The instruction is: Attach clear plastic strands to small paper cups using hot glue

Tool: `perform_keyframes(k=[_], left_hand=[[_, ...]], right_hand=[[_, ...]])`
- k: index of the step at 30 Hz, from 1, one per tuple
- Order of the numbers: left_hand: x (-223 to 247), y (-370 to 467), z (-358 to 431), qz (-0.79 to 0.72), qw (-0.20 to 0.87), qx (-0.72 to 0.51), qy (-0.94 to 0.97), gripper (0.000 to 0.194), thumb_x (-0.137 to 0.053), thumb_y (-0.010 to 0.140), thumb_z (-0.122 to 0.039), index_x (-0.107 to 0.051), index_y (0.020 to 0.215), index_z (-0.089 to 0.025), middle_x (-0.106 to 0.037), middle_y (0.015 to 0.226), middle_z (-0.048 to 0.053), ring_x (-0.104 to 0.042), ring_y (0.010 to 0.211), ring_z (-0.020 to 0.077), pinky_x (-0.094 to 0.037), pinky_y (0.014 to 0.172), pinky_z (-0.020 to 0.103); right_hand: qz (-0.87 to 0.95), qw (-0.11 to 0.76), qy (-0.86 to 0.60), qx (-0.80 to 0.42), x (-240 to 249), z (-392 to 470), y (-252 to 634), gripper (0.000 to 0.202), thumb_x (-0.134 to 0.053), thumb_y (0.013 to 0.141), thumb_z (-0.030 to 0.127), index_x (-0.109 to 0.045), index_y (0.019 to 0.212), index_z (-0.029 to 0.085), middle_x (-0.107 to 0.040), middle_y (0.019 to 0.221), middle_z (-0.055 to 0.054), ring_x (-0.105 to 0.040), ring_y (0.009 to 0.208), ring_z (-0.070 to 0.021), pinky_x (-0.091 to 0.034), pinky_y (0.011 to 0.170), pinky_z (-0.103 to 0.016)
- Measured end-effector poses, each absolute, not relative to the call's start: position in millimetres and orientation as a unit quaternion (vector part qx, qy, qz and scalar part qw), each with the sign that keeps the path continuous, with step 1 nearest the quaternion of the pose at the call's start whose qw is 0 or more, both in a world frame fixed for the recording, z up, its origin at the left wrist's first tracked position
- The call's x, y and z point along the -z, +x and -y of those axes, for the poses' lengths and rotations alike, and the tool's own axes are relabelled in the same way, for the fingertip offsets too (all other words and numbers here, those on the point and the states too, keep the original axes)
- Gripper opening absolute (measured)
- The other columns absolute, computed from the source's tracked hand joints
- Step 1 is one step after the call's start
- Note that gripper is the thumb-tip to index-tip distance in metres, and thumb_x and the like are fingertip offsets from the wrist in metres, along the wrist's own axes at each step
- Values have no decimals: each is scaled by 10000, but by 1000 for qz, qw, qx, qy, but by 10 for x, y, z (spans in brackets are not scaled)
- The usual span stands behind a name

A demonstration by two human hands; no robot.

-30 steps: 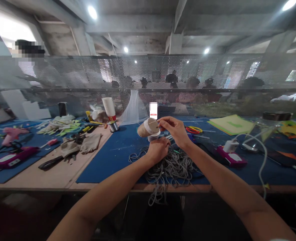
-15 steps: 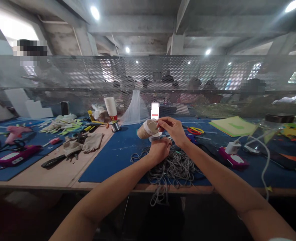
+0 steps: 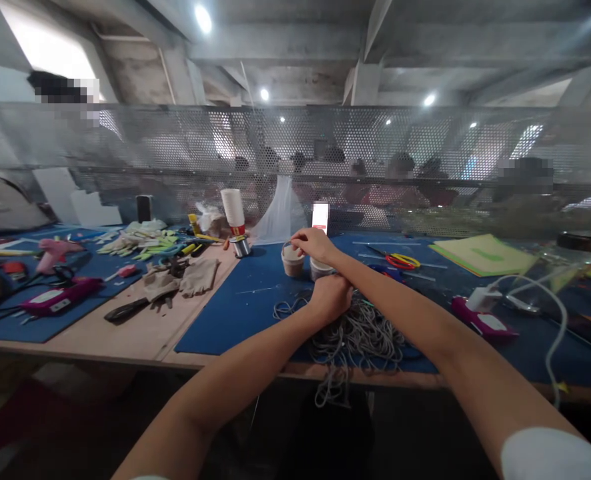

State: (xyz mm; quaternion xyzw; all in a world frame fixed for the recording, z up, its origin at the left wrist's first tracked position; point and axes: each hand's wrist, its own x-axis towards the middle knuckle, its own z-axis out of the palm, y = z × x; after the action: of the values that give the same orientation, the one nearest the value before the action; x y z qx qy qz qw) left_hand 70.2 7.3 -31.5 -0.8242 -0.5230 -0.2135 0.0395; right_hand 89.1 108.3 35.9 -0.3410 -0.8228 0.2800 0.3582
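Observation:
My right hand [image 3: 316, 244] reaches over a small beige-brown cup [image 3: 293, 267] that stands upright on the blue mat. Its fingers are closed at the cup's rim, where a thin loop shows. My left hand [image 3: 331, 297] is a fist just above a tangled heap of grey cord [image 3: 360, 337]; whatever it grips is hidden. Directly behind that fist stands a second, pale cup [image 3: 320, 269], partly covered by my hands.
Red-and-yellow scissors [image 3: 398, 260] and clear sticks lie to the right. Further right are yellow-green sheets [image 3: 483, 262] and a purple power strip [image 3: 485, 319]. On the left are stacked paper cups [image 3: 233, 208], gloves [image 3: 199, 277] and a pink glue gun [image 3: 58, 252]. A lit phone [image 3: 320, 215] stands behind.
The beige-brown cup, tilted in the air before, now stands upright on the mat. My right hand has moved left and down with it. My left hand stays low by the cord; the view has shifted slightly.

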Motion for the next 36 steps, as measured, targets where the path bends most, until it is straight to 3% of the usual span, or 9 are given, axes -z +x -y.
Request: perform_keyframes(k=[7, 11, 16, 19, 24, 27, 32, 36], left_hand=[[332, 686, -100, 502, 27, 241, -830, 265, -498, 947, -231, -688, 1114, -152, -738, 1123, 127, -712, 1040, 267, -559, 907, 357], [316, 683, -104, 497, 18, 258, -828, 235, -502, 946, -211, -701, 1067, -182, -739, 1112, 86, -706, 1020, 235, -546, 887, 321], [204, 662, -71, 506, 4, 317, -802, 193, -540, 937, -216, -718, 1012, -218, -739, 1073, 49, -692, 953, 202, -526, 821, 282], [119, 653, -48, 495, -15, 370, -786, 190, -559, 926, -216, -725, 1020, -207, -746, 1037, 54, -680, 920, 198, -510, 800, 275], [47, 646, -67, 485, -53, 433, -758, 172, -575, 892, -176, -737, 949, -177, -755, 948, 51, -660, 841, 187, -493, 772, 279], [21, 631, -82, 468, -77, 475, -741, 165, -582, 890, -178, -736, 950, -172, -758, 942, 55, -644, 778, 173, -482, 731, 278], [-59, 613, -60, 464, -82, 500, -727, 152, -591, 889, -165, -732, 946, -169, -751, 910, 48, -610, 724, 154, -460, 713, 279], [-105, 620, -37, 465, -96, 502, -723, 131, -613, 885, -175, -733, 937, -169, -742, 875, 39, -589, 694, 141, -448, 698, 277]], right_hand=[[837, 327, -351, -263, -353, -1153, 912, 196, -635, 863, 110, -758, 1009, 154, -766, 918, -82, -657, 541, -117, -532, 609, -281], [841, 388, -342, -158, -447, -1021, 1192, 238, -628, 891, 190, -727, 1107, 179, -730, 1115, -87, -638, 616, -101, -521, 700, -291], [801, 481, -347, -85, -462, -681, 1832, 204, -597, 916, 278, -718, 1056, 192, -738, 1022, -65, -639, 734, -140, -503, 771, -303], [781, 479, -374, -142, -321, -533, 2169, 246, -577, 932, 356, -709, 1054, 187, -743, 929, -49, -623, 621, -125, -506, 687, -287], [752, 466, -365, -290, -35, -494, 2401, 351, -563, 934, 471, -677, 1105, 186, -748, 1006, -55, -631, 569, -98, -491, 554, -239], [735, 465, -352, -347, 37, -481, 2402, 391, -573, 925, 514, -682, 1092, 178, -748, 954, -57, -621, 538, -93, -473, 506, -224], [705, 470, -339, -410, 50, -395, 2381, 295, -736, 812, 399, -706, 1005, 178, -746, 830, -36, -643, 578, -116, -491, 542, -232], [686, 496, -327, -420, 64, -365, 2380, 226, -745, 788, 374, -710, 897, 180, -732, 783, -29, -634, 577, -123, -515, 574, -260]])
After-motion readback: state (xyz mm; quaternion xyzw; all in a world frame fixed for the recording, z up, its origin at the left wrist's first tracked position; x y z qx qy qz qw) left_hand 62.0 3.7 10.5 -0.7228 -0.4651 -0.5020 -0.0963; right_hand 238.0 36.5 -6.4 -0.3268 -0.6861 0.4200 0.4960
